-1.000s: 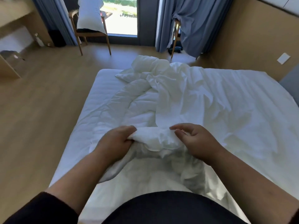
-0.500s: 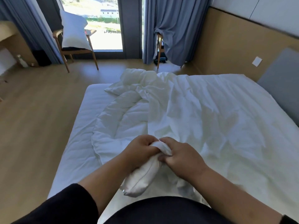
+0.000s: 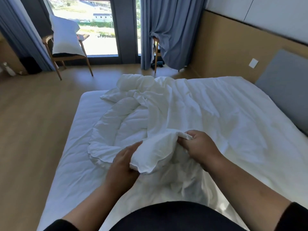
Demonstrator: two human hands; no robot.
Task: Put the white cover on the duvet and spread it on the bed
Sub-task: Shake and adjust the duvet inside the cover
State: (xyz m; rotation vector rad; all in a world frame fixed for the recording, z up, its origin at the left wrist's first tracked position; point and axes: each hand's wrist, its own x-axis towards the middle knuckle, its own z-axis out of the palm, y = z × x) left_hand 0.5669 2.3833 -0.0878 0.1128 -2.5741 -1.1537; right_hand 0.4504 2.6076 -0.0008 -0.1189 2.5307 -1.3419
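Over at the far left of the bed (image 3: 66,164), a wooden chair (image 3: 55,55) stands by the window with a plump white pillow (image 3: 65,37) propped on it. Coming onto the mattress, the puffy white quilted duvet (image 3: 116,124) lies bunched on the bed's left half, curling in a loop toward the foot. Now the left hand (image 3: 123,162): its grip is wrapped around a stuffed corner of fabric near the bed's near edge, fingers curled under the bulge. Just right of it, the right hand (image 3: 198,145) pinches a wad of the thin white cotton cover (image 3: 216,117), grip closed tight on the cloth. That cover drapes rumpled across the bed's right half, up toward the grey padded headboard (image 3: 283,90). This looks like the corner-seating step, with duvet being worked into the cover's corner. Next move, I'd say, calls for holding that corner firm and drawing the cover along the duvet's loose left side.
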